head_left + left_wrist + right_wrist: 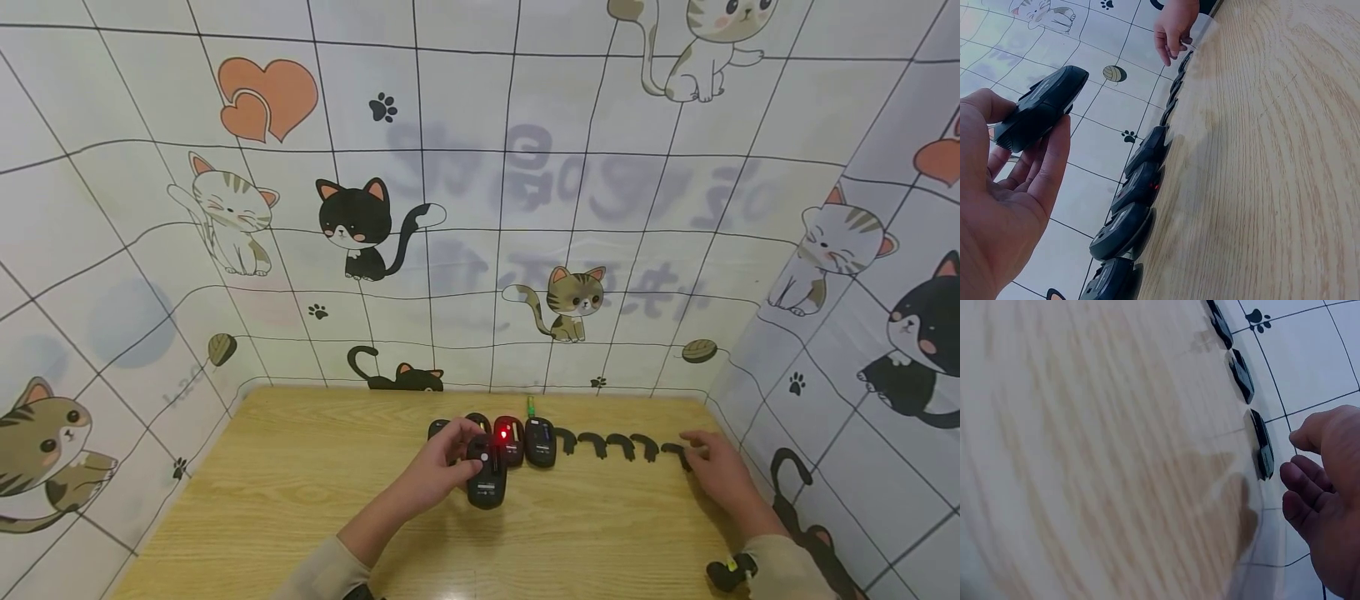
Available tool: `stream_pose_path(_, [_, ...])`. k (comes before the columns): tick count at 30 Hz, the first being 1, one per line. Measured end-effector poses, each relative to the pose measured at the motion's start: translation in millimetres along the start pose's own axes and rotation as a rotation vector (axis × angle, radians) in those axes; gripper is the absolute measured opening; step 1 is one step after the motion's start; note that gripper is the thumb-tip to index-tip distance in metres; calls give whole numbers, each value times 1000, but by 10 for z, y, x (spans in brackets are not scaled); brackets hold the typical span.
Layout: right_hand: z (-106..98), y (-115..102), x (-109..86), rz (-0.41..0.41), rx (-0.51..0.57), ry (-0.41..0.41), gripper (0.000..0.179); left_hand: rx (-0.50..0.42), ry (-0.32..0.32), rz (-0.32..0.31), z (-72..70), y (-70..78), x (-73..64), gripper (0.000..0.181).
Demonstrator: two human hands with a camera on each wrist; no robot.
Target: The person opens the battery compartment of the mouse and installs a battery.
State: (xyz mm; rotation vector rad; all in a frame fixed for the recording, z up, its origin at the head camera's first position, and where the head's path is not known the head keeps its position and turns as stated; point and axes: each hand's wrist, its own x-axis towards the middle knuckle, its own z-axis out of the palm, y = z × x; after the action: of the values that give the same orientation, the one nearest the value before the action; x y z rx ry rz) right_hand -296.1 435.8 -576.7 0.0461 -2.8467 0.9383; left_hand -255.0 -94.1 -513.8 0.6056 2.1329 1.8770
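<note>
My left hand (442,467) grips a black computer mouse (487,483) by its sides, thumb on one side and fingers on the other, its underside facing the head camera. In the left wrist view that mouse (1044,106) is lifted above the table. Behind it, other mice stand in a row: a dark red one (510,454) with a glowing red light, a black one (541,442) and others partly hidden by my hand. At the right, my right hand (720,475) is beside the last of several black curved covers (672,450), fingers loosely bent; the right wrist view shows nothing between thumb and fingers.
The other black curved covers (592,444) continue the row from the mice toward the right, along the back of the wooden table (585,533). A cat-print sheet (465,192) rises behind and at both sides. A thin green and yellow strip (531,407) stands behind the black mouse.
</note>
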Motion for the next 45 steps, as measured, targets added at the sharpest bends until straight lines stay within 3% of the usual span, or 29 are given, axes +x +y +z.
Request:
stream_pose_path(11, [86, -329, 86, -63, 75, 55, 33, 4, 2, 3, -17, -25, 11, 38])
stream_pose_path(26, [371, -888, 390, -156, 106, 3, 39, 1, 3, 6, -22, -45, 7, 38])
stream_pose_path(45, [807, -1651, 812, -284, 133, -181, 38, -17, -1, 18, -50, -31, -11, 38])
